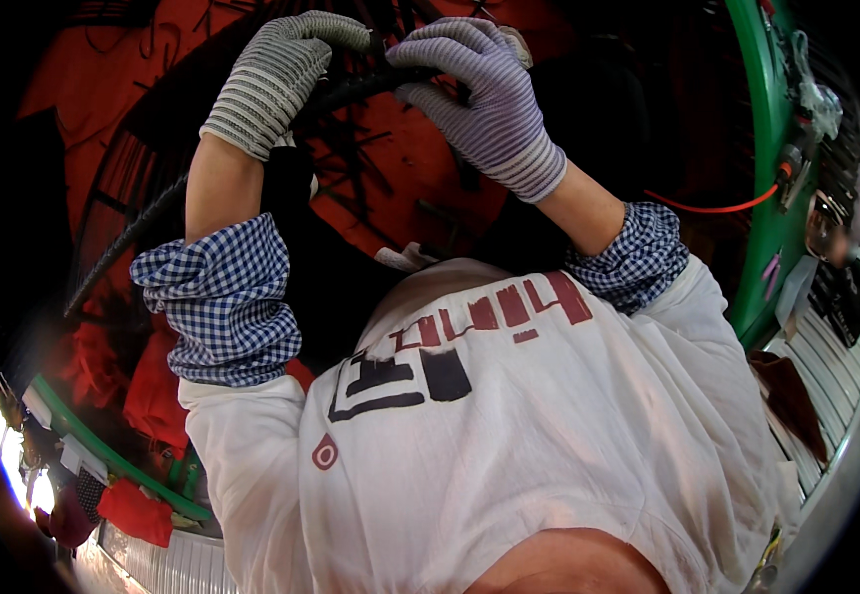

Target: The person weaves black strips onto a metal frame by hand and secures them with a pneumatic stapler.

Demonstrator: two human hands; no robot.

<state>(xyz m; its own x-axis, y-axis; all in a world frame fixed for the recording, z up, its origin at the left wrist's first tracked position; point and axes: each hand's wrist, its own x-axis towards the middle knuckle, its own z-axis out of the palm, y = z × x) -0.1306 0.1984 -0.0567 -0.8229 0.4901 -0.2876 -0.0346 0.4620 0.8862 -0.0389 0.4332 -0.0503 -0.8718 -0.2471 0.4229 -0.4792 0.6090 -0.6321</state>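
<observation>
- Left hand [276,79] and right hand [484,94], both gloved, are gripping a dark ribbed rod [152,218].
- Red machinery [400,168] is filling the background.
- A green frame [766,178] is curving down the right side.

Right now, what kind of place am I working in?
Probably a factory or workshop floor. Both gloved hands, left hand and right hand, grip a dark corrugated hose over red machinery, beside a green metal frame with a red cable and ribbed metal panels.

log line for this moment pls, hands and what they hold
left hand: gloved, gripping black ribbed hose | right hand: gloved, gripping same hose | backdrop: red panel
</observation>
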